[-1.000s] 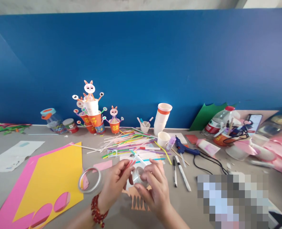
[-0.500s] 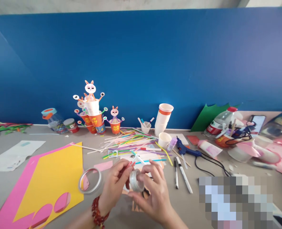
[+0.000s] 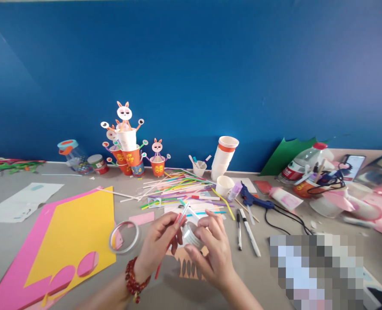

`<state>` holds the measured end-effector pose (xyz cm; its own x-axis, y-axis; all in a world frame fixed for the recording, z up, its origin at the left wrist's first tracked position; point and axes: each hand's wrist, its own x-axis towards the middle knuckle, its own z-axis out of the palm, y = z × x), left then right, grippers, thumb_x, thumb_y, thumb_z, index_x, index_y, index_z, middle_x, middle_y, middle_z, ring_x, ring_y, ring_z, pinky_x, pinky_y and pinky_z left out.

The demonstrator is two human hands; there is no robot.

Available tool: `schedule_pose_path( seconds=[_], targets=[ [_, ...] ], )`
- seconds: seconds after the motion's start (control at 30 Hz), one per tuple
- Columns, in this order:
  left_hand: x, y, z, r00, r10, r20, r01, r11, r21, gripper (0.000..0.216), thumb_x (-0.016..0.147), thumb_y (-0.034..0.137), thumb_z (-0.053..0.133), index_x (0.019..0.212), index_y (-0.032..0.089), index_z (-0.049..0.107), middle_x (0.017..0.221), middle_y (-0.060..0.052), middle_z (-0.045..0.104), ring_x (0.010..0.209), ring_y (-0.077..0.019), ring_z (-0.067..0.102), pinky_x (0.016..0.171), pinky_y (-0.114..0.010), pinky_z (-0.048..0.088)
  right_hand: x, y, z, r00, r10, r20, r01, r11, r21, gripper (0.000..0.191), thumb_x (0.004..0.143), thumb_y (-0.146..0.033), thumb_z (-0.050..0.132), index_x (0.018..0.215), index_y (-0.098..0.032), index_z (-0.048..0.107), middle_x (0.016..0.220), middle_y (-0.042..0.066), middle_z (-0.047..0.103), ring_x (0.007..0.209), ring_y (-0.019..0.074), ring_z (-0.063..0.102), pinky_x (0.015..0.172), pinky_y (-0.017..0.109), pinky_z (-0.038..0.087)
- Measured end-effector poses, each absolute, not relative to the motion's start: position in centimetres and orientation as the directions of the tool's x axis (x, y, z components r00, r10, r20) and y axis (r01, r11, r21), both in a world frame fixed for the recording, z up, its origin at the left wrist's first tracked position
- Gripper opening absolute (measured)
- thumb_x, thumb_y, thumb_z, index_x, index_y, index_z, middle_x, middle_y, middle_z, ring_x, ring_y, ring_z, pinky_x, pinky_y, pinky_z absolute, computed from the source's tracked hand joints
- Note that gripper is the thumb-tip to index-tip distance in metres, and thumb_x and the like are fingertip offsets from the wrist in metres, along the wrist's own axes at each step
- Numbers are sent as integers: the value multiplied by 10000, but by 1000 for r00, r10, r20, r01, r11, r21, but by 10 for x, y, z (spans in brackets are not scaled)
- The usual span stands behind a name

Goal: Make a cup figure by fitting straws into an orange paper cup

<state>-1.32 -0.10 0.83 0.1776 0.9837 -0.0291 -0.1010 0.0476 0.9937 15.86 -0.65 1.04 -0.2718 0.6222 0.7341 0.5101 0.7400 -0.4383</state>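
My left hand [image 3: 157, 241], with a red bead bracelet on its wrist, pinches thin straws [image 3: 183, 212]. A whitish one slants up past the fingertips; a red one's lower end [image 3: 158, 271] sticks out beneath the palm. In my right hand [image 3: 217, 245] is a small roll of clear tape [image 3: 191, 234], gripped between thumb and fingers close to the straws. Whether a strip of tape joins roll and straws I cannot tell. Below the hands lies peach-coloured paper [image 3: 187, 270] with leaf-shaped cut-outs. A larger ring of tape [image 3: 137, 241] rests left of my left hand.
Loose coloured straws [image 3: 178, 185] spread behind my hands. Yellow card [image 3: 78, 228] on pink card lies left. Rabbit figures on paper cups [image 3: 131, 157] and stacked white cups [image 3: 222, 161] stand by the blue wall. Right are two pens [image 3: 251, 234] and a blue glue gun [image 3: 255, 200] with its cable.
The tape roll has turned and tilted in my right hand. My left hand has shifted slightly, and the red straw's lower end now shows under it. The view has tipped down a little.
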Motion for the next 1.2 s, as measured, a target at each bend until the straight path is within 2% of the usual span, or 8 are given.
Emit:
schedule_pose_path(
  seconds=[0.2,0.37,0.6,0.83,1.03,1.13,1.2],
  targets=[
    [-12,0,2,162,975,-153,-255,192,948,321,848,419,652,1065,183,673,652,16,604,490,-79,522,440,-174,431,159,-5,12,-273,622,734,519,737,-433,80,839,-226,592,845,-209,514,853,42,539,820,222,551,1003,542,356],
    [-11,-1,-2,141,978,-152,-331,192,924,262,828,376,678,1013,191,691,699,8,615,516,-78,531,430,-162,419,159,-4,13,-255,633,731,524,726,-446,75,852,-229,581,833,-211,511,835,33,530,803,217,540,985,533,367],
    [-10,-2,0,171,975,-144,-366,199,909,257,841,371,665,1019,186,676,670,11,581,505,-71,514,432,-159,416,159,-5,13,-259,646,718,520,719,-460,77,850,-227,583,829,-212,510,848,34,522,808,217,533,985,531,365],
    [-11,-4,6,239,970,-35,-368,124,922,205,865,332,648,1021,202,622,719,11,581,561,-75,521,473,-165,413,159,-4,13,-268,654,708,513,719,-469,80,856,-213,574,826,-208,500,842,34,517,805,214,525,988,541,356],
    [-9,-1,6,188,980,-59,-285,112,952,193,879,382,628,945,202,599,596,49,512,483,-69,458,417,-161,355,160,-5,11,-288,650,703,507,727,-464,87,848,-218,592,842,-207,506,861,37,522,824,218,523,992,551,345],
    [-10,0,6,127,992,17,-224,12,975,163,888,352,625,897,189,632,701,21,559,619,-88,513,579,-191,450,160,-5,10,-291,653,699,505,726,-468,91,846,-224,596,856,-206,507,883,43,526,848,225,526,991,551,344],
    [-11,-1,6,95,994,48,-213,-27,977,136,885,322,636,878,187,644,776,9,580,722,-99,520,691,-198,450,160,-5,9,-293,654,697,502,726,-470,91,847,-226,593,859,-205,505,894,47,522,861,229,526,990,550,346]
  ],
)
